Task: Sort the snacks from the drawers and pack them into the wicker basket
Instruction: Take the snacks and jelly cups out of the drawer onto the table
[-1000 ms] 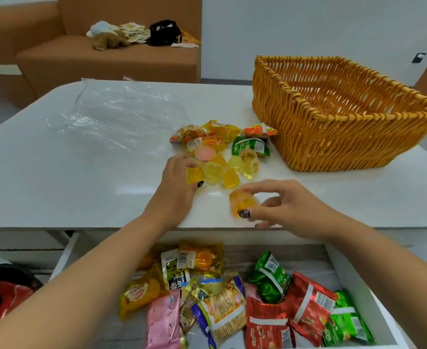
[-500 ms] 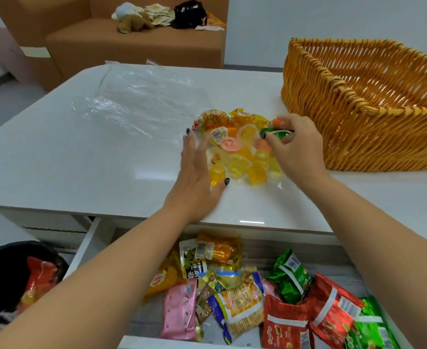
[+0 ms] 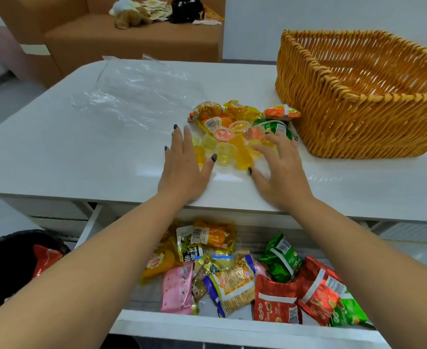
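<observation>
Top left of the frame, a tan-brown upholstered sofa sits against a plain pale wall. Grey floor at left, and a glossy white counter spans the middle.

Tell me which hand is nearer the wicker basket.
Right. The right hand lies at the right edge of the snack pile, just short of the wicker basket; the left hand lies at the pile's far left side.

Both forearms bare, no sleeves in frame. Left hand and right hand: dark nail polish, possibly patterned; blur hides detail. No rings, watch visible.
</observation>
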`<state>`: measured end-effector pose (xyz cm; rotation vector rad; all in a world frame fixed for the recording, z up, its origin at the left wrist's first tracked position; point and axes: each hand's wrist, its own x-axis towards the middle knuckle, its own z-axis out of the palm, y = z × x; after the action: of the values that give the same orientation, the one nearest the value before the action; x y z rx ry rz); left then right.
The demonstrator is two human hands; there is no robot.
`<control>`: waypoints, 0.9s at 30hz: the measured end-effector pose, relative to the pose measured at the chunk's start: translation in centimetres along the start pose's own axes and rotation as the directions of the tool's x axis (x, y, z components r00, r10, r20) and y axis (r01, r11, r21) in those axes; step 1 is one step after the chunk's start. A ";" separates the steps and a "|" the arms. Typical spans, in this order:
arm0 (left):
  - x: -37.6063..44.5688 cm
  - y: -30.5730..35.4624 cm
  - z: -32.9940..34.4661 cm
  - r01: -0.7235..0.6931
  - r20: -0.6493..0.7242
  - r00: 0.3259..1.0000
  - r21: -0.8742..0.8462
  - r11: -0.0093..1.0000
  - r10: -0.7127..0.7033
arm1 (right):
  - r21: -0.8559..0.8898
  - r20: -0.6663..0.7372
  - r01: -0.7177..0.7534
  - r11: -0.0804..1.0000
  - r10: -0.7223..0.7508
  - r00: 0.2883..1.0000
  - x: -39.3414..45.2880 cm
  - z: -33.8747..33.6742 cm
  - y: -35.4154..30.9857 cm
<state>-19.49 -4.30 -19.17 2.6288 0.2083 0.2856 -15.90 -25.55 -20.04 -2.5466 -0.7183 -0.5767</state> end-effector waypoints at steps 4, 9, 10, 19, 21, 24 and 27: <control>-4.1 -0.2 -0.6 -0.091 -0.004 0.996 -0.070 0.993 0.091 | 0.205 0.116 -0.056 0.977 0.032 0.993 -4.6 -3.2 -2.6; -11.7 2.2 -2.9 -0.319 0.213 0.920 -0.082 0.944 0.329 | 0.117 0.489 -0.001 0.993 -0.057 0.870 -11.0 -10.8 -3.0; -12.7 3.1 -3.9 -0.423 0.195 0.878 -0.108 0.900 0.436 | 0.122 0.587 -0.081 0.989 -0.006 0.810 -11.9 -12.5 -2.8; -16.6 3.4 -2.2 -0.209 0.502 0.831 -0.120 0.971 0.240 | -0.129 0.770 -0.191 0.973 0.220 0.599 -12.7 -10.4 -3.6; -15.9 3.9 -0.1 -0.217 0.585 0.779 -0.085 0.972 0.225 | -0.110 0.819 -0.189 0.976 0.196 0.539 -12.8 -8.7 -4.1; -15.1 3.6 2.5 -0.106 0.680 0.717 -0.111 0.988 0.153 | -0.155 0.866 -0.174 0.972 0.219 0.449 -13.6 -6.9 -4.0; -14.8 2.5 4.3 -0.006 0.738 0.671 -0.091 0.996 0.071 | -0.150 0.882 -0.221 0.964 0.231 0.410 -14.1 -5.7 -3.8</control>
<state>-32.55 -11.33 -24.05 2.4353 -0.1415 -0.7637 -30.56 -30.94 -21.19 -2.7611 -0.6209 1.0130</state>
